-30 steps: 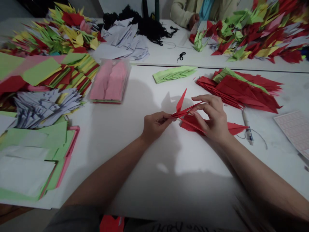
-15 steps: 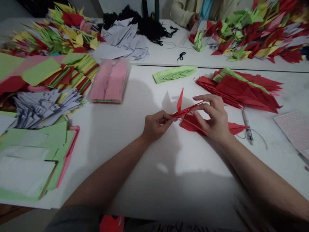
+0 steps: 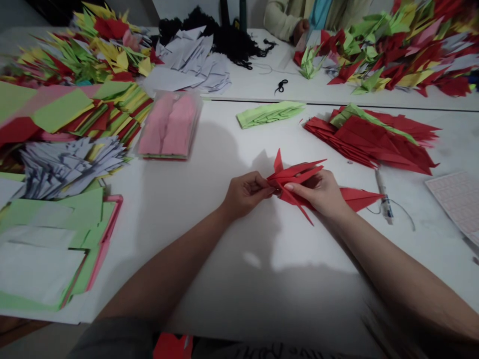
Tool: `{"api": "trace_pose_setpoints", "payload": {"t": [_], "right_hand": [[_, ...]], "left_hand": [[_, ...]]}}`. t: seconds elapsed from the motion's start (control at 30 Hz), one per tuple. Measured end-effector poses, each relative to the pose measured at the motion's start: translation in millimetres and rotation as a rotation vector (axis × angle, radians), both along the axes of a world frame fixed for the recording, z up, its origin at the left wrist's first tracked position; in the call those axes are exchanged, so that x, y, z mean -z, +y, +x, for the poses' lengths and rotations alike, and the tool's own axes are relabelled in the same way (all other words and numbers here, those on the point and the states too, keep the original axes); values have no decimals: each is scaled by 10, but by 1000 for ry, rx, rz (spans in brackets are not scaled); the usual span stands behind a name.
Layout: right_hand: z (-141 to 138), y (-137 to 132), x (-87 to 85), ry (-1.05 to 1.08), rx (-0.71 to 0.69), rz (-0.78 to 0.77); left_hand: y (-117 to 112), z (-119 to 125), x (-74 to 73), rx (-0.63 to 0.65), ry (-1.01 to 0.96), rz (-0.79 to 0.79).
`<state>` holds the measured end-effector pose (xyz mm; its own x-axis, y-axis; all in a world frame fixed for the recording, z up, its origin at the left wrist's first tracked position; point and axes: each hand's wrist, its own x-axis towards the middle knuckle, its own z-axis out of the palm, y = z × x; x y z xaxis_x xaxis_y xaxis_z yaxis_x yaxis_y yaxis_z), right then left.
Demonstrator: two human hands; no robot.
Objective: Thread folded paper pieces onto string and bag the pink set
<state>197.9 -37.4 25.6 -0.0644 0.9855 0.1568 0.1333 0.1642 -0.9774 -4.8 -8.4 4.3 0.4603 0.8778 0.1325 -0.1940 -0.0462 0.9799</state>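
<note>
A red origami crane (image 3: 292, 173) is held above the middle of the white table (image 3: 224, 279), its folded points spread apart. My left hand (image 3: 247, 193) pinches its left end between thumb and fingers. From the right, my right hand (image 3: 325, 193) grips the crane with the thumb on top and the fingers partly hidden behind the paper. Another folded red paper piece (image 3: 359, 197) lies on the table beneath and beside my right hand, partly covered by it.
Red folded papers (image 3: 374, 137) and a green folded stack (image 3: 271, 113) lie beyond my hands, a pen (image 3: 384, 197) at right. Pink paper packs (image 3: 168, 124) and green sheets (image 3: 90, 214) are leftward. Finished pieces (image 3: 404, 47) heap at the back, near another person's hand (image 3: 300, 31).
My right hand has lowered and closed on the crane, its thumb now on the paper. The crane's folds have spread, with one point now slanting down toward me. My left hand keeps its pinch.
</note>
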Motion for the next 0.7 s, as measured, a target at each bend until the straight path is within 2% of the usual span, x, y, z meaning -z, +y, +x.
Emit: {"api": "trace_pose_setpoints", "payload": {"t": [0.13, 0.23, 0.37, 0.53, 0.7], "right_hand": [[-36, -18, -14, 119, -25, -84], [-30, -3, 10, 147, 69, -106], [-14, 11, 20, 77, 206, -125], [-4, 22, 19, 139, 199, -125], [11, 45, 37, 191, 300, -104]], "left_hand": [[3, -9, 6, 59, 11, -38], [14, -11, 4, 73, 9, -64], [31, -8, -19, 86, 32, -184], [51, -13, -34, 87, 56, -263], [61, -19, -42, 107, 57, -277]]}}
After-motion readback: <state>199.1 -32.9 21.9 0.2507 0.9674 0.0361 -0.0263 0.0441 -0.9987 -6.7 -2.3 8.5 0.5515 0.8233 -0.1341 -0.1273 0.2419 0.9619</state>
